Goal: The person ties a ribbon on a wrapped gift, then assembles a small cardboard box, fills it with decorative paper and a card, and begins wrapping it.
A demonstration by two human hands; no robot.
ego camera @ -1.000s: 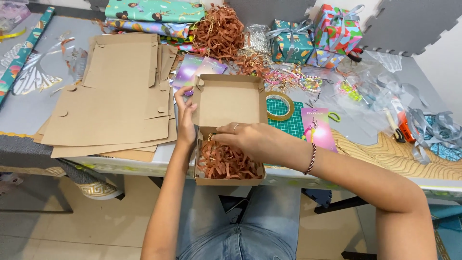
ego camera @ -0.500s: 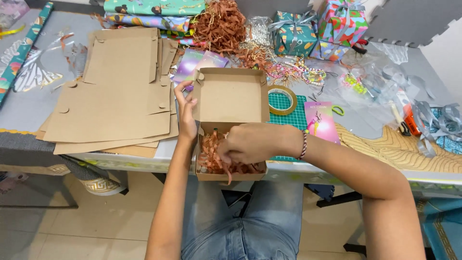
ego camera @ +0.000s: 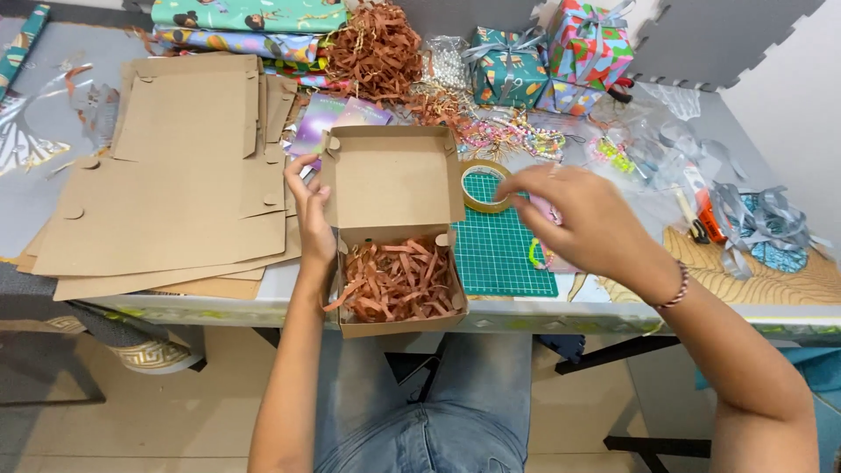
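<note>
Cardboard box (ego camera: 394, 229) overhanging the table edge (ego camera: 219, 308) — we're steadying it left-handed (ego camera: 311, 210), right hand (ego camera: 583, 219) pinching the pink card (ego camera: 545, 210); one nudge risks tipping shreds (ego camera: 396, 280).

The right hand (ego camera: 583, 219) covers most of the pink card (ego camera: 554, 260) lying just right of the green cutting mat (ego camera: 499, 250), so what sits on that card cannot be told, nor whether the fingers pinch anything. The left hand (ego camera: 314, 215) hides the left wall of the open cardboard box (ego camera: 392, 180). The shredded brown paper (ego camera: 399, 280) conceals the box's floor. Behind the box, the beads (ego camera: 517, 136) are too small to tell apart. The rolls of wrapping paper (ego camera: 241, 17) behind the box are cut by the top edge. The bench (ego camera: 762, 293) runs out past the right edge.
</note>
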